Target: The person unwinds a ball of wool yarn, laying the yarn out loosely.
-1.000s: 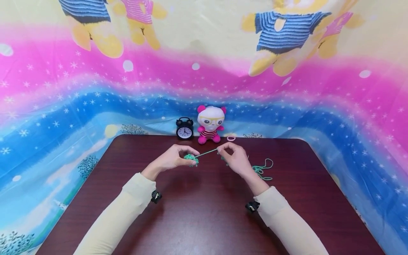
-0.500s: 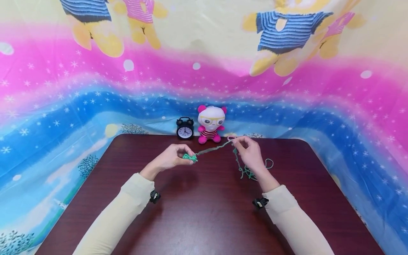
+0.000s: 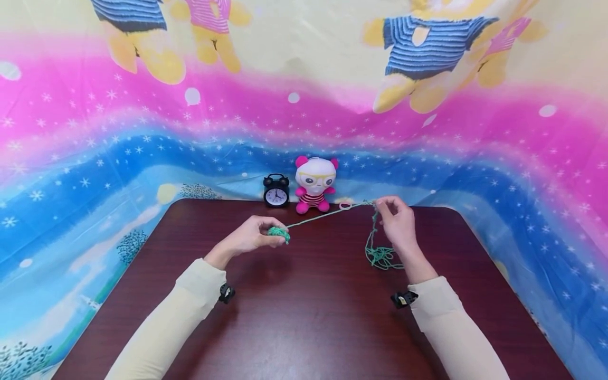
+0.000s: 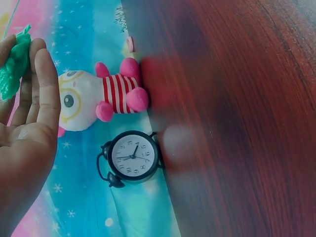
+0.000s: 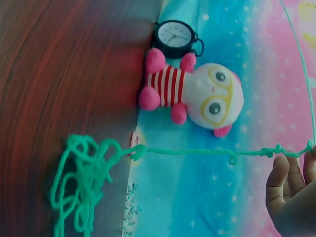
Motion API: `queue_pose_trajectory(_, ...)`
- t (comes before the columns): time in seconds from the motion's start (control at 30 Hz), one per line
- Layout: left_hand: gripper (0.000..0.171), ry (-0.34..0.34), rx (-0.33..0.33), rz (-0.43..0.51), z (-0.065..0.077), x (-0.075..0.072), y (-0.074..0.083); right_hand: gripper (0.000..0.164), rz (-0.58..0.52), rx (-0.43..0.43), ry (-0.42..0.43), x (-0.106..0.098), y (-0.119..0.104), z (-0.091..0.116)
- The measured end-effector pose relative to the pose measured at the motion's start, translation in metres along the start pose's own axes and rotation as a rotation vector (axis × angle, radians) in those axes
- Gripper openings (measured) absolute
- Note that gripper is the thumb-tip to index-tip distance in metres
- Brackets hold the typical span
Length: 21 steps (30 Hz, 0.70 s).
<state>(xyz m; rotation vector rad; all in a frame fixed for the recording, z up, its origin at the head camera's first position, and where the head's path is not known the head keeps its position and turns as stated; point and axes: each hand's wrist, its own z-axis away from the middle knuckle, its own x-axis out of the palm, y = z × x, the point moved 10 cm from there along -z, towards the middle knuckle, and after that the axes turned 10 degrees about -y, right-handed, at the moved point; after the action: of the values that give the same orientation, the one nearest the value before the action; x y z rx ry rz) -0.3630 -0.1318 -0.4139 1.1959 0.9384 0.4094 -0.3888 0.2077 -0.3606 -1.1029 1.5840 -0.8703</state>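
Observation:
My left hand point(image 3: 249, 235) pinches a small green bundle of yarn point(image 3: 278, 233) between thumb and fingers, above the table. From the bundle a taut green strand point(image 3: 318, 217) runs up and right to my right hand point(image 3: 399, 220), whose thumb and fingertips pinch it. Below the right hand a knotted length of the yarn point(image 5: 197, 151) hangs down to a loose, tangled heap point(image 5: 84, 173) on the tabletop. In the left wrist view the bundle point(image 4: 16, 69) shows as a wad held at the fingertips.
A black twin-bell alarm clock point(image 3: 276, 191) stands at the back edge of the dark red table point(image 3: 294, 316). Beside it sits a pink and white plush panda point(image 3: 315, 182). A small pink ring point(image 3: 345, 206) lies to its right. A printed cloth point(image 3: 304, 121) hangs behind.
My right hand has moved right and slightly up, drawing out a longer strand from the bundle. The left hand has shifted slightly left. More yarn now hangs below the right hand.

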Motion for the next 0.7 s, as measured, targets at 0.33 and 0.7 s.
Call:
queue_pose_trajectory(0.33, 0.024, 0.109, 0.018, 0.088, 0.005, -0.011, 0.0, 0.024, -0.009, 0.041, 0.06, -0.025, 0.014, 0.002)
queue_pose_trajectory(0.7, 0.027, 0.076, 0.001, 0.083, 0.014, -0.015, -0.009, 0.014, -0.067, 0.05, 0.192, -0.071, 0.029, 0.001)
